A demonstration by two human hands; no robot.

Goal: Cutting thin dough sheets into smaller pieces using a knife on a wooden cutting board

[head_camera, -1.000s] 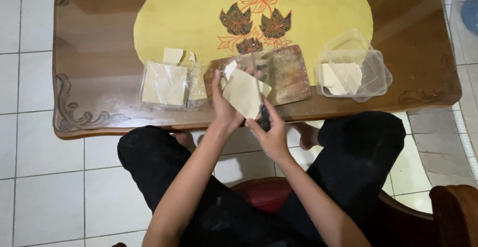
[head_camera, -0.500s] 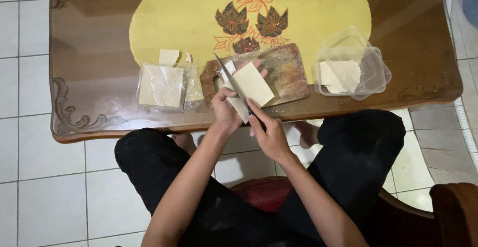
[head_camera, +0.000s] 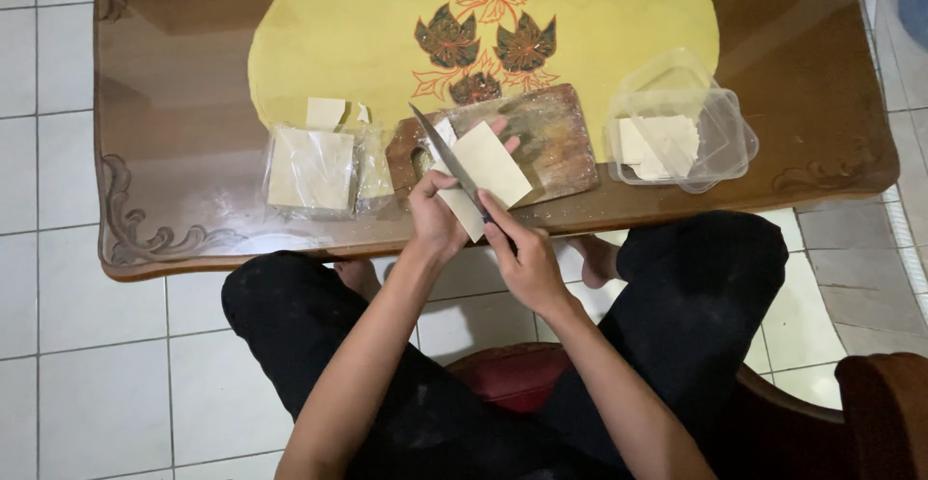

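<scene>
My left hand holds a pale square dough sheet over the near edge of a wooden cutting board, fingers curled beneath it. A knife is gripped in my right hand; its dark blade runs up and to the left across the sheet's left side. Both hands meet just in front of the table's near edge.
A clear bag with a stack of pale sheets lies left of the board, loose scraps behind it. A clear plastic container with cut sheets stands to the right. A yellow leaf-patterned mat covers the brown table. Tiled floor surrounds it.
The sheet was held up between both hands a second ago. My right hand now has the knife laid across it, and the sheet sits lower, closer to the board.
</scene>
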